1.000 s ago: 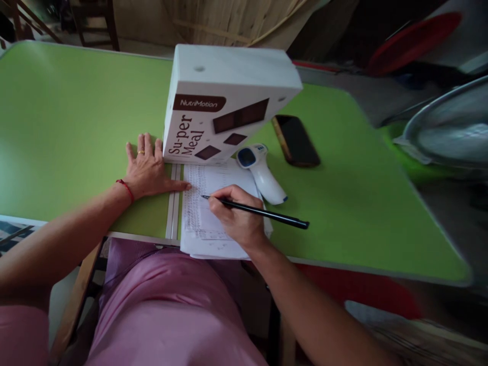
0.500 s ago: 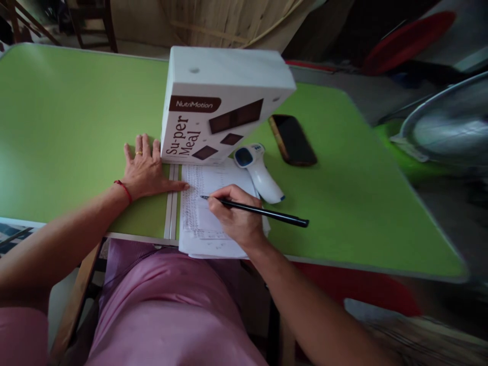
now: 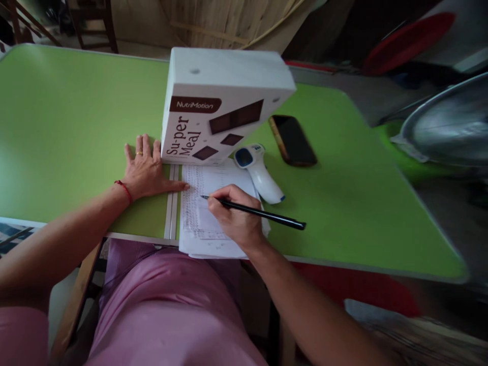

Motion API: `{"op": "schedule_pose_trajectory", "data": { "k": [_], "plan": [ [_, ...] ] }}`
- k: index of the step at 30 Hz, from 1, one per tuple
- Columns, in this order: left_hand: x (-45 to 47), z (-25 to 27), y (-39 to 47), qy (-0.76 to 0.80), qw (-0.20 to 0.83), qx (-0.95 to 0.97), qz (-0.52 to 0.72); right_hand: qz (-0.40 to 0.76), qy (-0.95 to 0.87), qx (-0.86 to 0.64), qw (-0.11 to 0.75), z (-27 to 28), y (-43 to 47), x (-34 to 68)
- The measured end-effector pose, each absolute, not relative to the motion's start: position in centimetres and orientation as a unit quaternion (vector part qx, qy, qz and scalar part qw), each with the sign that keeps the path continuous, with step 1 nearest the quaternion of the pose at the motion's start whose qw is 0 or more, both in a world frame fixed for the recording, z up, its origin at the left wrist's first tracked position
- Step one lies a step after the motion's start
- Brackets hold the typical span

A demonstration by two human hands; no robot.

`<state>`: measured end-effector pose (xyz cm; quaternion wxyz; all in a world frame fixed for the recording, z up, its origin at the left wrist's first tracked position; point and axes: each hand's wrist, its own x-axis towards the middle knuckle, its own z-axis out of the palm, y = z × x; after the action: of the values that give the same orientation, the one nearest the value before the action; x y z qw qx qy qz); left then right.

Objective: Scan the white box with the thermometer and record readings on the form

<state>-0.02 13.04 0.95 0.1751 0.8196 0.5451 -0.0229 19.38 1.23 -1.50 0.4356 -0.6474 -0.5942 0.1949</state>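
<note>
My right hand (image 3: 238, 216) grips a black pen (image 3: 274, 217), its tip at the handwriting on a stack of white papers (image 3: 211, 246). The pen's back end slants out to the right over the green table. Fingers spread, my left hand (image 3: 147, 173) lies flat on the table, with its thumb on the left edge of the papers. Behind the papers stands a white NutriMotion box (image 3: 229, 71), close to my left fingertips. A white infrared thermometer (image 3: 262, 175) lies along the right side of the papers, just beyond my right hand.
A phone (image 3: 293, 140) in a brownish case lies right of the box. The green table (image 3: 76, 117) has a metal seam (image 3: 172, 213) left of the papers. Off its right side is a large metallic round object (image 3: 453, 124); a wooden chair (image 3: 93, 20) stands behind.
The pen's back end has dipped slightly down and to the left, while its tip stays at about the same spot. My left hand has not moved.
</note>
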Motion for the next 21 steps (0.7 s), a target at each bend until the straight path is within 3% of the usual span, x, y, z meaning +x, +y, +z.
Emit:
{"op": "schedule_pose_trajectory", "data": {
  "k": [21],
  "plan": [
    [-0.12,0.87,13.05,0.544,0.175,0.821,-0.02,0.198,-0.568,-0.671,0.433,-1.37,1.12,19.78]
  ]
}}
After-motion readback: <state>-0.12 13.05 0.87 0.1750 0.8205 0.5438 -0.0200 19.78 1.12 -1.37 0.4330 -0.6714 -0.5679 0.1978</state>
